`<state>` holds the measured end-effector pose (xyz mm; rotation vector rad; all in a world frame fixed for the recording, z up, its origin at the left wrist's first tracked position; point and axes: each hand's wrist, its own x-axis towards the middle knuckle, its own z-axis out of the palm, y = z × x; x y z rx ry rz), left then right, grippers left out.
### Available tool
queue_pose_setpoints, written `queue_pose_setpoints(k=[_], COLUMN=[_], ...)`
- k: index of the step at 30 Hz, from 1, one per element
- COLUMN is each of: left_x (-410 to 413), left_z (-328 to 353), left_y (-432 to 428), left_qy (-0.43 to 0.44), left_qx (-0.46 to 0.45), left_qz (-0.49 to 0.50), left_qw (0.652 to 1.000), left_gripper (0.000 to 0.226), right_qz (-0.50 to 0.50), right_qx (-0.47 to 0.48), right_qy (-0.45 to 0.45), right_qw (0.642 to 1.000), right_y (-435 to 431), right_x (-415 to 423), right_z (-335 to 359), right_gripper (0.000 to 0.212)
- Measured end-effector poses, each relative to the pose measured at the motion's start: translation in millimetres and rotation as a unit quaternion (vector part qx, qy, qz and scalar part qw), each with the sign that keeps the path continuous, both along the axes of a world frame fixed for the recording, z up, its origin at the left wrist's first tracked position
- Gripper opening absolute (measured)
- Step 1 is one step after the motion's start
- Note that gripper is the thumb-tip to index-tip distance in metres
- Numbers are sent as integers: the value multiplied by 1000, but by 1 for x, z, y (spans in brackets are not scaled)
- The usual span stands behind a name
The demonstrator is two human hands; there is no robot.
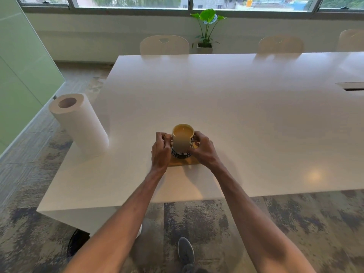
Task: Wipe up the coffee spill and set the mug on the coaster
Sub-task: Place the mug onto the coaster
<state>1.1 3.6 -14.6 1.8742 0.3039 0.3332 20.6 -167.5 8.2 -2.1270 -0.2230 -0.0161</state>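
A yellow mug (183, 137) with a dark pattern near its base holds milky coffee. It stands on a dark round coaster (178, 155), which lies on a tan square mat (184, 162) on the white table (236, 107). My left hand (160, 150) wraps the mug's left side. My right hand (202, 149) wraps its right side. The hands hide most of the coaster. I see no coffee spill on the table.
A tall roll of paper towels (78, 124) stands upright at the table's left edge. Cream chairs (164, 44) line the far side. A potted plant (206, 28) sits by the window. A cable slot (350, 86) lies at the right.
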Motion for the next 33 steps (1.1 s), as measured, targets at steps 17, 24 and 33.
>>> queue_pose_setpoints(k=[17, 24, 33], left_x=[-4, -8, -8], left_z=[1, 6, 10], left_y=[4, 5, 8], left_qy=[7, 7, 10], left_qx=[11, 28, 64], left_qz=[-5, -24, -42], left_qw=[1000, 999, 997], left_gripper=[22, 24, 25], right_qz=[-20, -21, -21], right_qx=[0, 0, -9], right_qy=[9, 14, 18], right_qw=[1000, 1000, 1000], right_y=[4, 5, 8], right_x=[-7, -15, -18], right_z=[2, 5, 4], right_gripper=[67, 76, 72])
